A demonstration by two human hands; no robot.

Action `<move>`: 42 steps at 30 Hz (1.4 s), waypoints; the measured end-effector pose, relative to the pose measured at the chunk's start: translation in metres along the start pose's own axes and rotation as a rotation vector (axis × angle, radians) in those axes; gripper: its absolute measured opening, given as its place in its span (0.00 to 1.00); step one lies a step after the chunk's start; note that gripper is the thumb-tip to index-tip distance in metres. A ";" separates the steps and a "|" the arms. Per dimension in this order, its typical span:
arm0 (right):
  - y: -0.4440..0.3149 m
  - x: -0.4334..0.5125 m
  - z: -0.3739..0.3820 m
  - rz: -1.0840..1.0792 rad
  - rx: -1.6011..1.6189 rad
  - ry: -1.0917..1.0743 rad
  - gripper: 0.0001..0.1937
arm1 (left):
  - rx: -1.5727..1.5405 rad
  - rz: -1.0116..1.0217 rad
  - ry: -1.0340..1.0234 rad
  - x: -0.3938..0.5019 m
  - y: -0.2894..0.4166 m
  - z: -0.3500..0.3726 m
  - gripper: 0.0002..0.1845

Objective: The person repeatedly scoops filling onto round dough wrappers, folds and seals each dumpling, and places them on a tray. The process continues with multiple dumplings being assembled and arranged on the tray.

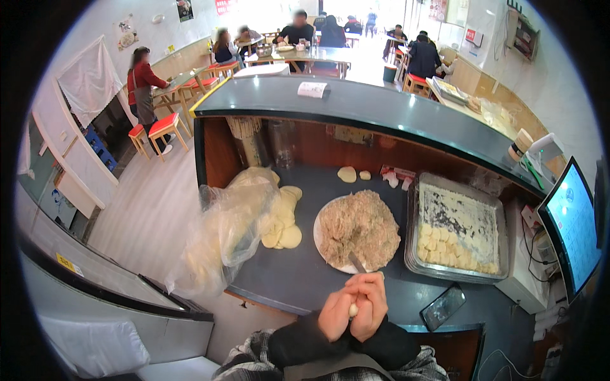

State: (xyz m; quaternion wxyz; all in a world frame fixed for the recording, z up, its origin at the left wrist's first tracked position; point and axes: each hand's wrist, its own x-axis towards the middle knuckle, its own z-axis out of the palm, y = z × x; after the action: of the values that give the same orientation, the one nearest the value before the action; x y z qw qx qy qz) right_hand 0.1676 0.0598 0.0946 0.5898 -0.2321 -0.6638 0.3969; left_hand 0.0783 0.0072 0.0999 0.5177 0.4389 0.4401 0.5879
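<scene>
My left hand (335, 314) and my right hand (369, 305) are cupped together near my body, closed around a small dumpling (353, 310) whose pale dough shows between them. A flat metal spatula (356, 263) reaches from beside my right hand into the meat filling (367, 224); its near end is hidden by the fingers. The filling is heaped on a white round plate (318, 234). Left of the plate, round dough wrappers (284, 224) lie in an overlapping pile against a plastic bag (233, 214) of more dough.
Stacked metal trays (503, 238) stand at the right, the top one holding rows of dumplings (443, 247). A phone (443, 307) lies in front of them, and a monitor (569, 224) stands further right. A raised counter shelf (362, 107) runs across the back.
</scene>
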 end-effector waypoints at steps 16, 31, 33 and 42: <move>-0.018 0.027 -0.040 0.051 -0.206 0.055 0.07 | -1.135 -0.368 -0.209 0.011 -0.005 -0.024 0.39; -0.005 0.006 -0.011 -0.218 -0.402 -0.224 0.10 | -0.208 -0.083 0.209 0.010 0.012 -0.012 0.49; -0.007 0.013 -0.018 -0.176 -0.425 -0.283 0.07 | -0.157 -0.057 0.158 0.009 0.009 -0.018 0.49; -0.015 0.026 -0.038 0.241 -0.157 -0.516 0.02 | 0.472 0.172 0.012 0.008 -0.001 -0.029 0.32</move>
State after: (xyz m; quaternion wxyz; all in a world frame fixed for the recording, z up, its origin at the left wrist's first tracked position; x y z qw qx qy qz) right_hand 0.2011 0.0810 0.1213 0.3307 -0.2455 -0.7881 0.4575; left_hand 0.0493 0.0131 0.0931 0.3463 0.5799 0.5294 0.5133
